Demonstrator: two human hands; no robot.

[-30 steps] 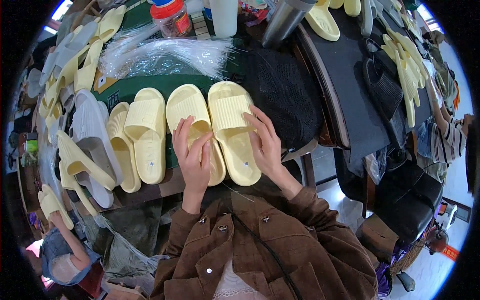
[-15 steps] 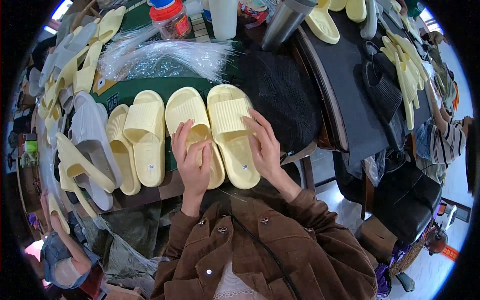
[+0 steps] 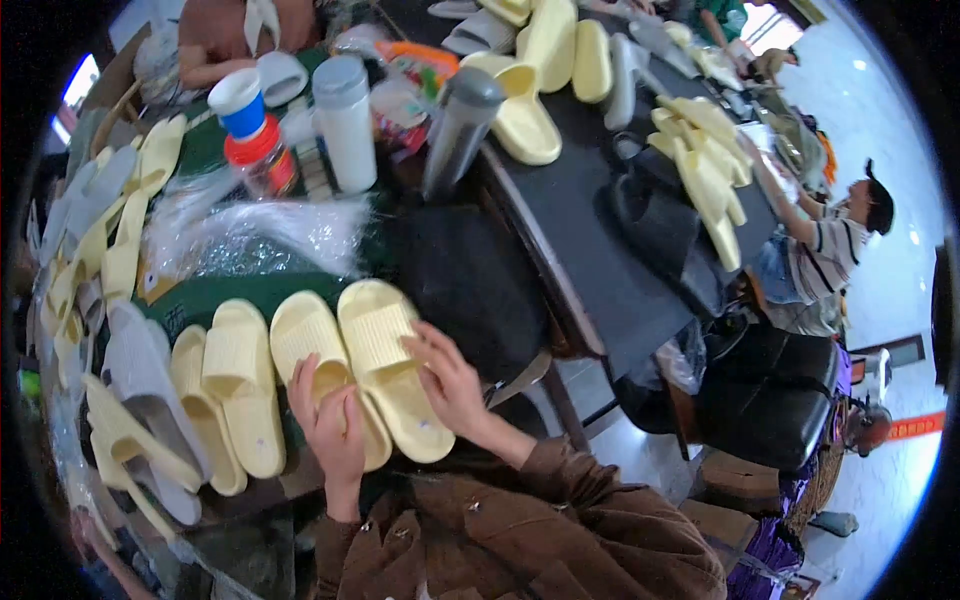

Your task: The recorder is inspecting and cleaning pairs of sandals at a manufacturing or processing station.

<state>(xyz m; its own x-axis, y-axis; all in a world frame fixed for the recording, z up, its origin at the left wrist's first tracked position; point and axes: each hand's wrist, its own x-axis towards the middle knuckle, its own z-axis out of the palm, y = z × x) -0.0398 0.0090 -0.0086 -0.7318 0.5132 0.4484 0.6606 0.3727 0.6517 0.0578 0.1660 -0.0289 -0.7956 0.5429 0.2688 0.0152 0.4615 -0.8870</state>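
Two pale yellow slippers with ribbed straps stand side by side before me, toes pointing away. My left hand [image 3: 328, 420] lies over the left slipper [image 3: 302, 325], fingers apart, hiding part of its strap and footbed; whether it presses on it I cannot tell. Along the right slipper's [image 3: 372, 320] outer edge is my right hand [image 3: 450, 382], open, its fingertips by the strap. Just left of this pair sits another yellow slipper [image 3: 240, 365], overlapping a narrower-looking yellow one [image 3: 190, 410]. Grey slippers [image 3: 145, 390] and a tipped yellow slipper [image 3: 140, 435] lie farther left.
Behind the slippers are clear plastic strands [image 3: 265, 240], a red-lidded jar [image 3: 262, 165], a white bottle [image 3: 347, 130] and a steel tumbler [image 3: 462, 130]. Black fabric [image 3: 470, 290] lies right of them. A dark table [image 3: 570, 210] bears more slippers. A person [image 3: 830, 250] in stripes works beyond it.
The view has swung up and to the right, so the slippers and hands appear lower and farther left. A person across the table has come into view. My hands stay by the same pair.
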